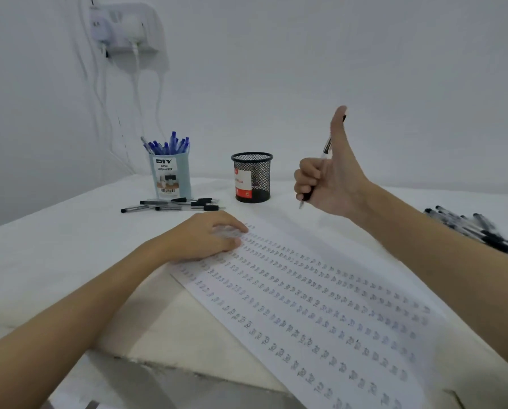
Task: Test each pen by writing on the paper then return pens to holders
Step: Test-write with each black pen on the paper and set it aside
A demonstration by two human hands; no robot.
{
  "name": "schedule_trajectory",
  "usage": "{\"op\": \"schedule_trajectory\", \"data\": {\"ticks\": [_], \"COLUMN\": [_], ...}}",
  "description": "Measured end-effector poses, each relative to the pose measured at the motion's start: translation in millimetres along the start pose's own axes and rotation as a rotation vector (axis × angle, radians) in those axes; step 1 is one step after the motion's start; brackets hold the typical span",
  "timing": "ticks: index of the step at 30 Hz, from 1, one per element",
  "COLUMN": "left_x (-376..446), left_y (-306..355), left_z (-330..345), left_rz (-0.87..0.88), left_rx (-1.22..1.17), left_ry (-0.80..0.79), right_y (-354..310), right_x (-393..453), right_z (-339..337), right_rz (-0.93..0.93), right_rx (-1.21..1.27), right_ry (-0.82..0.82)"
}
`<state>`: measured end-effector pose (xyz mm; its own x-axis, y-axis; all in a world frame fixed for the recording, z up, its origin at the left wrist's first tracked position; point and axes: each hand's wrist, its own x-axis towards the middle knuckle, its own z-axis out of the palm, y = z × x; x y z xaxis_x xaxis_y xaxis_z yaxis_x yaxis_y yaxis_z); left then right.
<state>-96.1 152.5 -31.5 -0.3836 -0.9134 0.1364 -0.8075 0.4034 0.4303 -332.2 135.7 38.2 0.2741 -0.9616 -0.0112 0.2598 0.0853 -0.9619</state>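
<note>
Pen lifted, paper pinned

We see the right hand (329, 175) raised, fingers curled round a black pen (326, 149), thumb on its top, tip down. The left hand (214, 236) lies flat, fingers straight, on the paper (320, 299). Far left, the blue holder (171, 180); beside it the mesh holder (252, 177). Loose pens (170, 205) lie before them; the right-edge pile (477, 231) looks blurred, probably pens.

soft, even, cool light with faint shadows; wide-angle bending at the edges, mild blur throughout, no glare.
</note>
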Motion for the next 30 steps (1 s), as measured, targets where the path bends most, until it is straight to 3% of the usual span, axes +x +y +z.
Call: {"op": "schedule_trajectory", "data": {"ticks": [4, 12, 19, 24, 30], "left_x": [11.6, 12.6, 18.1, 26.9, 37.9], "left_y": [3.4, 1.2, -2.2, -9.1, -21.9], "left_z": [4.4, 13.5, 2.4, -0.4, 8.5], "left_rz": [0.008, 0.058, 0.037, 0.027, 0.097], "left_rx": [-0.018, -0.106, -0.076, -0.033, -0.087], "left_ry": [0.008, 0.069, -0.03, 0.011, 0.07], "right_y": [-5.6, 0.7, 11.2, 29.8, 61.0], "right_x": [-8.5, -7.4, 14.2, 33.8, 60.4], "right_z": [-13.6, -22.2, 5.6, 15.0, 19.6], "right_rz": [0.052, 0.038, -0.067, -0.036, -0.221], "right_rx": [0.121, 0.139, -0.171, -0.686, -0.745], "right_ry": [-0.111, -0.056, -0.04, -0.056, 0.047]}}
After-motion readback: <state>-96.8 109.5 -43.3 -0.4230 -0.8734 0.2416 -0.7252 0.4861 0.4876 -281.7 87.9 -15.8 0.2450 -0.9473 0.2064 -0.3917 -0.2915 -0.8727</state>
